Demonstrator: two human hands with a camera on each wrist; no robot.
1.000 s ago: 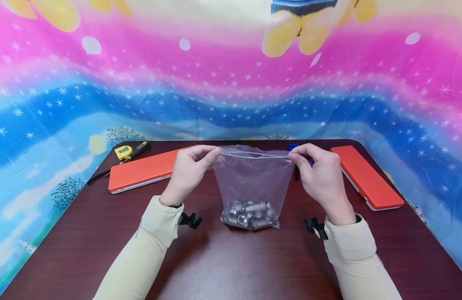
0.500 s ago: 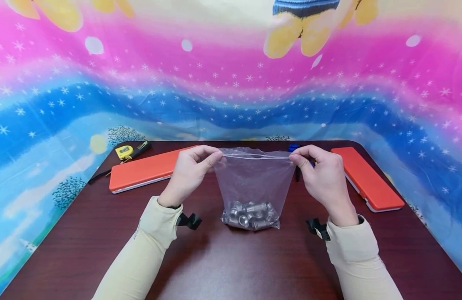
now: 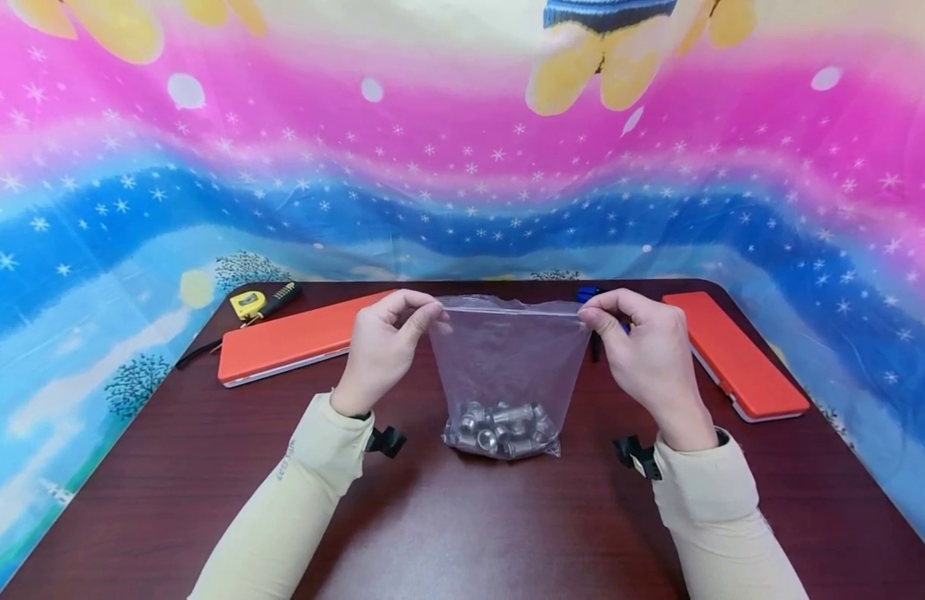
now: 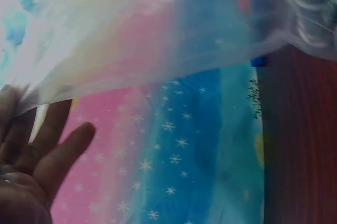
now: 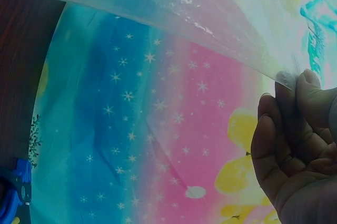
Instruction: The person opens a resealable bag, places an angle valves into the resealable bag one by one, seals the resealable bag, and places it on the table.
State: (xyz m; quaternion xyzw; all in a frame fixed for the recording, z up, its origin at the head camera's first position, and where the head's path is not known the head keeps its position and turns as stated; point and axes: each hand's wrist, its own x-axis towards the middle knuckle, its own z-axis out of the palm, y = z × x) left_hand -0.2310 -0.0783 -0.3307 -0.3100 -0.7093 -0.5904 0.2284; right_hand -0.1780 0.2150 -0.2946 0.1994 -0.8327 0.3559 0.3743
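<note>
A clear zip bag [image 3: 511, 358] stands upright at the middle of the table, its top edge stretched between both hands. Several shiny metal cylindrical fittings [image 3: 500, 429] lie in its bottom; their exact kind is hard to tell. My left hand [image 3: 383, 346] pinches the bag's upper left corner between thumb and forefinger. At the upper right corner, my right hand [image 3: 646, 354] pinches the plastic the same way. The right wrist view shows thumb and forefinger [image 5: 295, 89] meeting on the film, the other fingers loosely bent. In the left wrist view the gripped corner is partly cut off.
Behind the left hand lies a long orange case [image 3: 290, 337]; another orange case [image 3: 736, 354] lies at the right. A yellow tape measure [image 3: 248, 305] and a black-handled tool [image 3: 281, 298] sit at the back left. A blue-and-black tool [image 5: 13, 190] is partly hidden behind the right hand.
The bag's mouth, slightly gaping a second ago, now forms a nearly straight line along the zip. Both hands keep their pinch; the left wrist has shifted slightly right.
</note>
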